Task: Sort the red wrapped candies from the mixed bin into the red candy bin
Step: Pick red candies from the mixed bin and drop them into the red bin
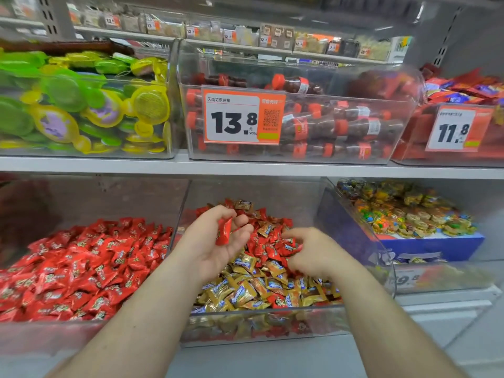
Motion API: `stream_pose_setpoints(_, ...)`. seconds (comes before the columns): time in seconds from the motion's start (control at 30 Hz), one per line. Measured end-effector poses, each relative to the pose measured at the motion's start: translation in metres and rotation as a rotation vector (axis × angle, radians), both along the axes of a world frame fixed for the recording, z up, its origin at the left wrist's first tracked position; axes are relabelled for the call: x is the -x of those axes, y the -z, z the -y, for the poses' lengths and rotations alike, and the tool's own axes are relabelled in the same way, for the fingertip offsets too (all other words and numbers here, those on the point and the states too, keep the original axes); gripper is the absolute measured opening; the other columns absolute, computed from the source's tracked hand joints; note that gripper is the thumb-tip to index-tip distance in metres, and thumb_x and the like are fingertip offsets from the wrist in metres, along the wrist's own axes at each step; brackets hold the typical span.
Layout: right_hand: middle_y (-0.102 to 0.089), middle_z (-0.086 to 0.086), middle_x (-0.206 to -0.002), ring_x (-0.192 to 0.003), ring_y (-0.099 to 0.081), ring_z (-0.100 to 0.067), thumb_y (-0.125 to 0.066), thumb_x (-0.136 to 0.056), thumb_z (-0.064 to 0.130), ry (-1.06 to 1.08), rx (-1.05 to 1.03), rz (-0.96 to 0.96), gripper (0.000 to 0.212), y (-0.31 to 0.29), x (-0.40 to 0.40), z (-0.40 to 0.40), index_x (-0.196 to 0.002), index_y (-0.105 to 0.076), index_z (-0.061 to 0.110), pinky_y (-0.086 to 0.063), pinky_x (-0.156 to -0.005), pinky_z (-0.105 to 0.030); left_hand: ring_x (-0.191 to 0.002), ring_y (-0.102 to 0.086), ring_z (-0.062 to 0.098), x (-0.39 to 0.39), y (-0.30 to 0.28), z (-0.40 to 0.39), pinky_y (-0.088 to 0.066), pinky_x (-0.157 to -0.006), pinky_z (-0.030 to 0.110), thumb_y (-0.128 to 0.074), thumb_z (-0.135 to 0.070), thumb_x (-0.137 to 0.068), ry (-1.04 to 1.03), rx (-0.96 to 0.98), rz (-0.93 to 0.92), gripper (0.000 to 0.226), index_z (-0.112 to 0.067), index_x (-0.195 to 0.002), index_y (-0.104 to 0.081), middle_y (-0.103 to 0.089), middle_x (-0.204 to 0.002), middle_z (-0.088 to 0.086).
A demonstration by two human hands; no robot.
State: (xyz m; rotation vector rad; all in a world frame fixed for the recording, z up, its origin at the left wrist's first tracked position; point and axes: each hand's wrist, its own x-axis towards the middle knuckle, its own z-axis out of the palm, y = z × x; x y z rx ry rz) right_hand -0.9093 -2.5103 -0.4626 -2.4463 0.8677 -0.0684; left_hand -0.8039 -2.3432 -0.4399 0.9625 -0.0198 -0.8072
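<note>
The clear mixed bin (pixel 261 317) on the lower shelf holds gold and red wrapped candies. My left hand (pixel 215 246) hovers palm-up over its middle, fingers curled round a red wrapped candy (pixel 224 231). My right hand (pixel 308 252) reaches into the pile to the right, fingers curled down among red candies (pixel 275 248); whether it has one in its grip is hidden. The red candy bin (pixel 41 336) stands directly left, heaped with red wrapped candies (pixel 81 268).
A clear bin with small colourful sweets on a blue box (pixel 425 241) stands to the right. The shelf above carries bins of green and yellow lollipops (pixel 81 105), cola-bottle candies (pixel 327 124) with a 13.8 price tag (pixel 240 118), and red packets (pixel 463 126).
</note>
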Motion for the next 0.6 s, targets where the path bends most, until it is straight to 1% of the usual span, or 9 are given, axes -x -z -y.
stream_pose_setpoints(0.07,-0.049,0.003,-0.145,-0.110,-0.061,-0.018,-0.063,-0.074,0.008,-0.099,0.093,-0.133,0.073,0.008,-0.007,-0.007,-0.140,-0.051,0.034,-0.054,-0.081,-0.026,-0.076,-0.072,0.020,-0.002,0.004,0.002,-0.058,-0.057,0.025,-0.053,0.004,-0.093,-0.002,-0.066,0.085,0.016,-0.005,-0.104,-0.060,-0.072,-0.096,0.010)
stream_pose_setpoints(0.13,-0.052,0.001,-0.142,-0.106,-0.062,-0.020,-0.058,-0.077,0.004,-0.111,0.145,-0.155,0.070,0.010,-0.009,-0.009,-0.139,-0.051,0.035,-0.056,-0.079,-0.029,-0.075,-0.068,0.014,-0.001,0.007,0.005,-0.053,-0.057,0.022,-0.047,0.013,-0.091,0.039,-0.237,0.360,0.029,-0.009,-0.104,-0.061,-0.070,-0.104,0.008)
stream_pose_setpoints(0.2,-0.056,0.000,-0.136,-0.098,-0.063,-0.020,-0.059,-0.080,0.005,-0.082,0.171,-0.141,0.061,0.010,-0.006,-0.006,-0.131,-0.057,0.036,-0.054,-0.074,-0.028,-0.074,-0.062,0.008,-0.001,0.012,0.010,-0.048,-0.057,0.018,-0.046,0.009,-0.092,0.084,-0.588,0.888,0.033,-0.017,-0.100,-0.064,-0.068,-0.105,-0.001)
stream_pose_setpoints(0.27,-0.059,0.001,-0.130,-0.091,-0.060,-0.017,-0.063,-0.082,0.010,-0.087,0.161,-0.105,0.045,0.009,0.000,-0.003,-0.117,-0.065,0.037,-0.050,-0.071,-0.026,-0.091,-0.060,0.012,-0.002,0.017,0.020,-0.050,-0.074,0.024,-0.048,-0.007,-0.094,0.162,-0.886,1.410,0.028,-0.025,-0.108,-0.065,-0.061,-0.111,-0.008)
stream_pose_setpoints(0.3,-0.061,0.002,-0.125,-0.090,-0.059,-0.016,-0.064,-0.082,0.012,-0.088,0.141,-0.077,0.036,0.008,0.004,-0.002,-0.105,-0.066,0.039,-0.049,-0.072,-0.026,-0.103,-0.058,0.017,-0.002,0.020,0.026,-0.048,-0.086,0.030,-0.051,-0.016,-0.095,0.211,-0.949,1.569,0.029,-0.029,-0.118,-0.063,-0.056,-0.119,-0.006)
stream_pose_setpoints(0.37,-0.061,0.006,-0.111,-0.086,-0.060,-0.015,-0.063,-0.082,0.014,-0.066,0.090,-0.004,0.026,0.005,0.011,0.002,-0.081,-0.062,0.040,-0.049,-0.069,-0.025,-0.121,-0.046,0.024,-0.002,0.026,0.039,-0.042,-0.101,0.039,-0.053,-0.024,-0.094,0.403,-0.989,1.685,0.044,-0.038,-0.136,-0.051,-0.043,-0.135,-0.002)
stream_pose_setpoints(0.47,-0.062,0.006,-0.083,-0.062,-0.056,-0.010,-0.062,-0.082,0.012,-0.026,-0.002,0.052,0.022,0.005,0.022,0.012,-0.076,-0.064,0.033,-0.042,-0.053,-0.022,-0.134,-0.029,0.028,-0.002,0.027,0.058,-0.039,-0.107,0.046,-0.050,-0.018,-0.092,0.799,-1.171,1.674,0.065,-0.050,-0.145,-0.032,-0.023,-0.152,-0.005)
stream_pose_setpoints(0.53,-0.063,0.000,-0.071,-0.051,-0.052,-0.011,-0.062,-0.081,0.008,0.030,-0.152,0.182,0.017,0.002,0.027,0.016,-0.079,-0.068,0.023,-0.040,-0.048,-0.022,-0.135,-0.030,0.030,-0.003,0.024,0.067,-0.042,-0.104,0.045,-0.050,-0.016,-0.091,0.939,-1.277,1.683,0.069,-0.050,-0.147,-0.029,-0.025,-0.154,-0.002)
stream_pose_setpoints(0.6,-0.057,-0.007,-0.064,-0.046,-0.046,-0.013,-0.062,-0.081,0.000,0.103,-0.442,0.377,0.014,-0.004,0.032,0.017,-0.075,-0.065,0.012,-0.036,-0.044,-0.023,-0.127,-0.042,0.028,-0.002,0.021,0.074,-0.049,-0.096,0.043,-0.055,-0.012,-0.087,0.970,-1.314,1.716,0.070,-0.046,-0.146,-0.035,-0.037,-0.148,-0.001)
